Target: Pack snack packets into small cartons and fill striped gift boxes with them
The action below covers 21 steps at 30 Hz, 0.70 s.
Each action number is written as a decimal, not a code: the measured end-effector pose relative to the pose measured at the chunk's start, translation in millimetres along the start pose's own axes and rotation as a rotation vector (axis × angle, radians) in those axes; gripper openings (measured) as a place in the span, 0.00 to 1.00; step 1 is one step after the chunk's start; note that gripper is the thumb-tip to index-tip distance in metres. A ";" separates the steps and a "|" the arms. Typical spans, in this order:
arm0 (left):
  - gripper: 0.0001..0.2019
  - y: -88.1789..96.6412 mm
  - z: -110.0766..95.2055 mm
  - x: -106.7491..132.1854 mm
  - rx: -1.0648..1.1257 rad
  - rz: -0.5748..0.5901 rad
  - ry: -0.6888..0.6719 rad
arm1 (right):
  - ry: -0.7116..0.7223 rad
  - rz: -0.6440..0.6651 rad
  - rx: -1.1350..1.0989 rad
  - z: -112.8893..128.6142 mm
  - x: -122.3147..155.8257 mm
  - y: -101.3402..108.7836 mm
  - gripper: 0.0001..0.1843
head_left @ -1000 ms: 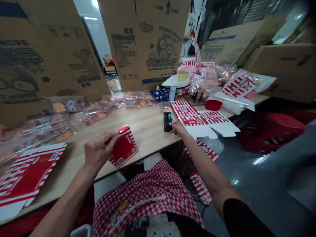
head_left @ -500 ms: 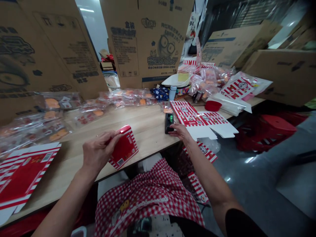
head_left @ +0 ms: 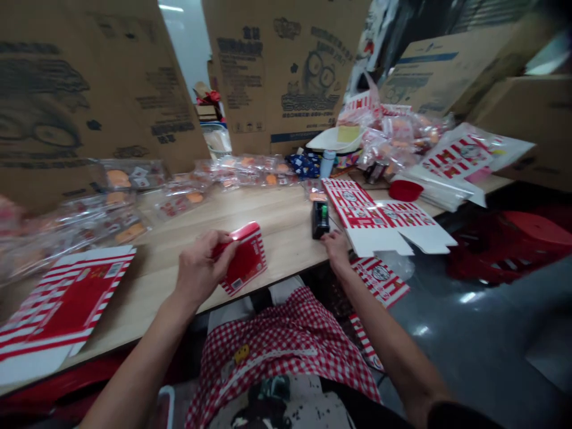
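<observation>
My left hand (head_left: 201, 268) grips a small folded red and white striped carton (head_left: 243, 259) that rests on the wooden table (head_left: 277, 226) near its front edge. My right hand (head_left: 335, 245) lies at the table's edge right beside a small black tape dispenser (head_left: 319, 218) with a green part, its fingers curled toward it. Whether it holds anything is unclear. Flat striped carton blanks (head_left: 379, 217) lie just right of the dispenser.
Clear packets of orange snacks (head_left: 134, 202) spread across the left and back of the table. A flat red striped blank (head_left: 62, 304) lies front left. Big cardboard boxes (head_left: 286, 65) stand behind. More bags and blanks (head_left: 447, 161) pile at the right. Red stools (head_left: 513, 238) stand on the floor.
My right hand has slid from the dispenser's side back to the table edge just below it. My left hand has closed further round the carton. The camera has shifted left.
</observation>
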<state>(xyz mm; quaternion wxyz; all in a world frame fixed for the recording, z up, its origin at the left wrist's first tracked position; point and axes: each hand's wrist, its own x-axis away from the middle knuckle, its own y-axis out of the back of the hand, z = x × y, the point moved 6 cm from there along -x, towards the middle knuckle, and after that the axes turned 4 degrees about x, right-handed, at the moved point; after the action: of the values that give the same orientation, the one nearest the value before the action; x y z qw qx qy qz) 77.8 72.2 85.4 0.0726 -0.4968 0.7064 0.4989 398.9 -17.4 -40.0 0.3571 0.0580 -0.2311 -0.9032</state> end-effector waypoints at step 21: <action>0.12 2.7 -14.1 20.7 0.107 -0.021 -0.013 | 0.074 0.678 -0.372 141.9 116.7 -105.9 0.40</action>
<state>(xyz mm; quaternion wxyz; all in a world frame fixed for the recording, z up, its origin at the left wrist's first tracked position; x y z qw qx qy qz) 71.0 48.2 81.6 0.1088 -0.4964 0.7263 0.4629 209.0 25.2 44.2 0.6478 -0.0548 -0.0562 -0.7578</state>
